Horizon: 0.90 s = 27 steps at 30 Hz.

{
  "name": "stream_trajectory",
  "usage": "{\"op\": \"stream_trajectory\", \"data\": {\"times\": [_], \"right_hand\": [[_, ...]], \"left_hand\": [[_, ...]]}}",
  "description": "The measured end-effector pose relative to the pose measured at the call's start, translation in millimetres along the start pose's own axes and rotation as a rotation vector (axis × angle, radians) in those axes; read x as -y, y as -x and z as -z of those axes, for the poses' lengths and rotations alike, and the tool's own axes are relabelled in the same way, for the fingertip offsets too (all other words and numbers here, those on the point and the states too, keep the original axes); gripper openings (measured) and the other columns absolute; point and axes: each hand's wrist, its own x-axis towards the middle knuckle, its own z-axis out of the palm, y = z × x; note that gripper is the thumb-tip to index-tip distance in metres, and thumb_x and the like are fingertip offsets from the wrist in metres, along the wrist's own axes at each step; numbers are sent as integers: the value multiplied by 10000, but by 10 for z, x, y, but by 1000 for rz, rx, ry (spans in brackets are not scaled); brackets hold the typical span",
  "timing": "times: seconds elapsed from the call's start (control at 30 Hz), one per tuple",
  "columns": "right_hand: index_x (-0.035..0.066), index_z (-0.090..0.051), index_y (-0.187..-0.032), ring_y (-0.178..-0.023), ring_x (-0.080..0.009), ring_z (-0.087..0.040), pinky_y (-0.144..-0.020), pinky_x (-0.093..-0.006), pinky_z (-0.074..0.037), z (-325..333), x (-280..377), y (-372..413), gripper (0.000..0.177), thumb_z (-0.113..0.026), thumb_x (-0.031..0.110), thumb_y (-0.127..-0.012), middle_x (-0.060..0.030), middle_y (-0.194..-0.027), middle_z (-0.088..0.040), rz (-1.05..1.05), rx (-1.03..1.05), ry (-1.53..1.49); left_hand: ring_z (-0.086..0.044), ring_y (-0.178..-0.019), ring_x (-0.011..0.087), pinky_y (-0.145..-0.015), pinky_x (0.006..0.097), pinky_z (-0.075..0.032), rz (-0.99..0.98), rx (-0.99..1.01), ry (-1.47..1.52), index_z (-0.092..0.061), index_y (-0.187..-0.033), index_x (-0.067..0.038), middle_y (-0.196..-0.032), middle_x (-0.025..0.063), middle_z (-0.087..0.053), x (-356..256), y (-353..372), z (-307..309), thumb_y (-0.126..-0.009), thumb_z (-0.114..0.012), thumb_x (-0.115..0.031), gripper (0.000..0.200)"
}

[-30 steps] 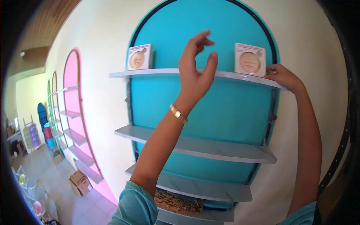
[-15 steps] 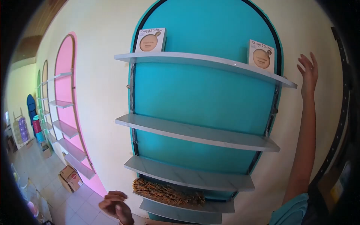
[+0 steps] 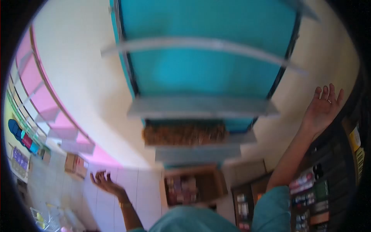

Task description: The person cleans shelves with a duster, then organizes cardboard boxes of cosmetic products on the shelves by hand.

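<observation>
My left hand (image 3: 107, 183) hangs in the air to the left of the shelves, fingers slightly bent and apart, with nothing in it. On the other side my right hand (image 3: 324, 107) is raised near the wall, its fingers spread, a ring on one of them, also holding nothing. Between them stands the turquoise wall panel (image 3: 193, 73) with grey shelves (image 3: 201, 106), blurred by motion. A brown bristly bundle (image 3: 185, 134) lies on a lower shelf. Below, an open cardboard box (image 3: 212, 185) on the floor holds several small packs (image 3: 181, 189) that I cannot make out.
To the right is a dark display rack (image 3: 332, 170) with several small products. A pink arched panel with shelves (image 3: 48, 114) lines the wall at left, a closed cardboard box (image 3: 76, 166) below it. A white wire rack (image 3: 48, 220) stands at the lower left.
The view has tilted down, bringing the floor box and the dark rack into sight; the two white boxes on the top shelf have left it. My left hand's fingers have opened out.
</observation>
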Motion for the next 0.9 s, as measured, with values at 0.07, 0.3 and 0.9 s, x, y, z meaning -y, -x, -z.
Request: {"op": "stream_trajectory", "data": {"times": [0.07, 0.3, 0.9], "right_hand": [[69, -246, -1220, -878, -205, -452, -764, -349, -373, 18, 62, 569, 470, -441, 173, -805, -160, -1048, -439, -157, 79, -37], [43, -275, -1205, -676, -165, -481, -609, -291, -412, -215, 275, 2556, 465, -474, 96, -788, -126, -862, -511, -750, 358, 234], [88, -567, -951, -760, -236, -585, -692, -316, -453, 2176, 1770, 6240, 270, -578, 203, -707, -125, -806, -600, -2091, 1438, 727]], "left_hand": [[-435, -770, 109, -645, 246, -376, 33, 48, -99, -314, -1145, -51, -833, 16, -447, 119, 33, 236, -753, -461, -112, 423], [-492, -764, 135, -638, 267, -403, 289, 114, -287, -363, -1120, -66, -832, 44, -488, 735, 382, 1118, -761, -432, -41, 366], [-552, -868, 211, -767, 308, -431, 1517, 866, -875, -541, -998, -36, -951, 136, -571, 1226, 2503, 3602, -761, -505, -225, 306]]}}
